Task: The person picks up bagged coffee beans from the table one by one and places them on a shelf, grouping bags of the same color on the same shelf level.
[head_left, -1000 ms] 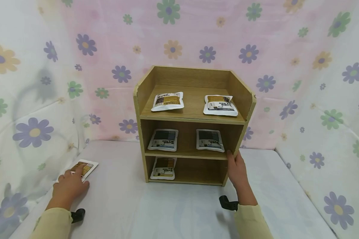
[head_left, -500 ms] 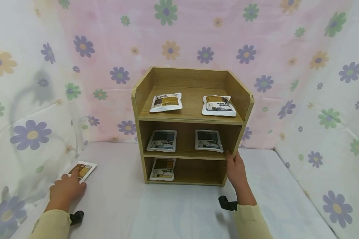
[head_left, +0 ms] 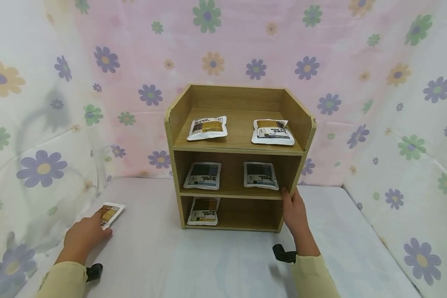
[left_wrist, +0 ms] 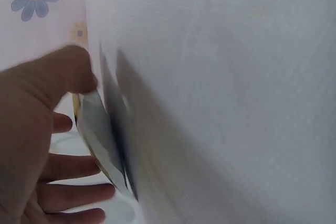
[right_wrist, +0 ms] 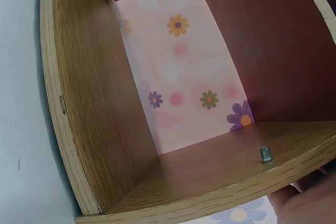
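Observation:
At the left, my left hand (head_left: 83, 238) holds a white packet (head_left: 111, 212) with a brown-and-yellow label. In the left wrist view the packet (left_wrist: 101, 132) lies between thumb and fingers, tilted with one edge off the white surface. My right hand (head_left: 295, 212) grips the right side panel of a three-tier wooden shelf (head_left: 242, 116), its fingers mostly hidden outside the panel. Similar packets lie on the shelf: top left (head_left: 207, 128), top right packet (head_left: 272, 133), two darker-labelled ones on the middle tier (head_left: 231, 192), and a bottom left packet (head_left: 204, 212).
A white cloth-covered table (head_left: 145, 248) carries everything. Flowered curtains (head_left: 238, 49) enclose the back and both sides. In the right wrist view, a small metal peg (right_wrist: 266, 154) sticks out of the shelf's inner side wall.
My left fingers have closed in on the packet, which has shifted slightly to the right and turned a little. The right hand and the shelf stay in place.

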The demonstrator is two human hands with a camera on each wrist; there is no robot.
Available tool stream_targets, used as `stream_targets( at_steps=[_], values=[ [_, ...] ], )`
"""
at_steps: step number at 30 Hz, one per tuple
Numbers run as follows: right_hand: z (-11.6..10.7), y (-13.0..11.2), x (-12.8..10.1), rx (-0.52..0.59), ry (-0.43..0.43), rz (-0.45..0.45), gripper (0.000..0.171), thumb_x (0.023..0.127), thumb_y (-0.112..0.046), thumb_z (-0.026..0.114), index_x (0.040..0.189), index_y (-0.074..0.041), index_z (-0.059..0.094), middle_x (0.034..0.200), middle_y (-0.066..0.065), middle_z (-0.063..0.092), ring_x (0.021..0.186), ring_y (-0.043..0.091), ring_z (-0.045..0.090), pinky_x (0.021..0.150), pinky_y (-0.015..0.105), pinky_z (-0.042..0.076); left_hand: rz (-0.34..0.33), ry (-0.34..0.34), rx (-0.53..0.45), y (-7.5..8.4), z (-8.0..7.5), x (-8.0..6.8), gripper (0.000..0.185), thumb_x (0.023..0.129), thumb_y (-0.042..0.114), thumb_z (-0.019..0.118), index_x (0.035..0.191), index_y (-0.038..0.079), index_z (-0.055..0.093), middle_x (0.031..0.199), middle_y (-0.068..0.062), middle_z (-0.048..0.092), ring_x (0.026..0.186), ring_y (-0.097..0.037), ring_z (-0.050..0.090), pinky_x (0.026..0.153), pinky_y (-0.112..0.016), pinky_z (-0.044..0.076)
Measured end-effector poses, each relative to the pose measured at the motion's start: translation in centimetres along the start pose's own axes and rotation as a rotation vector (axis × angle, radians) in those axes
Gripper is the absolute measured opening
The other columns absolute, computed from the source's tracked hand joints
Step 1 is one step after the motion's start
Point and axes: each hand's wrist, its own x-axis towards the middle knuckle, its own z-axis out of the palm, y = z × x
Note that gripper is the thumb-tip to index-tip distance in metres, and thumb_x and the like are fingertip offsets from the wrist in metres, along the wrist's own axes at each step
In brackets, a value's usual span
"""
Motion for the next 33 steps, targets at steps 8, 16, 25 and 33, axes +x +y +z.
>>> stream_targets(
  at_steps=[8,16,25,33],
  values=[
    [0.0,0.0,0.0,-0.005,0.000,-0.001,0.064,0.100,-0.057,0.025,0.155,-0.024,0.020,0.156,0.012,0.033,0.136,0.041,0.041,0.105,0.065,0.037,0.106,0.157,0.016,0.9,0.1,-0.8,0.055,0.091,0.032,0.051,0.123,-0.012,0.048,0.091,-0.033,0.064,0.070,-0.044,0.061,0.060,-0.055,0.048],
    [0.0,-0.1,-0.1,-0.006,-0.006,-0.001,0.065,0.100,-0.057,0.025,0.155,-0.023,0.019,0.156,0.014,0.033,0.136,0.041,0.041,0.106,0.064,0.037,0.253,0.301,0.029,0.6,0.9,-1.2,0.037,0.093,0.017,0.059,0.119,-0.008,0.051,0.083,-0.028,0.065,0.068,-0.045,0.063,0.058,-0.056,0.048],
    [0.0,-0.1,-0.2,0.004,-0.007,-0.005,0.065,0.101,-0.056,0.026,0.155,-0.022,0.019,0.155,0.015,0.034,0.135,0.043,0.042,0.104,0.065,0.037,0.242,0.209,0.019,0.3,0.8,-1.3,0.050,0.083,0.007,0.067,0.127,-0.009,0.049,0.105,-0.034,0.061,0.090,-0.049,0.062,0.073,-0.057,0.051],
    [0.0,0.1,-0.1,-0.001,-0.005,-0.007,0.065,0.100,-0.057,0.025,0.155,-0.023,0.019,0.155,0.014,0.034,0.135,0.043,0.042,0.104,0.065,0.039,0.225,0.278,-0.082,0.0,1.3,-1.5,0.046,0.081,0.002,0.067,0.123,-0.010,0.053,0.110,-0.034,0.058,0.100,-0.051,0.058,0.079,-0.059,0.048]
  ],
)
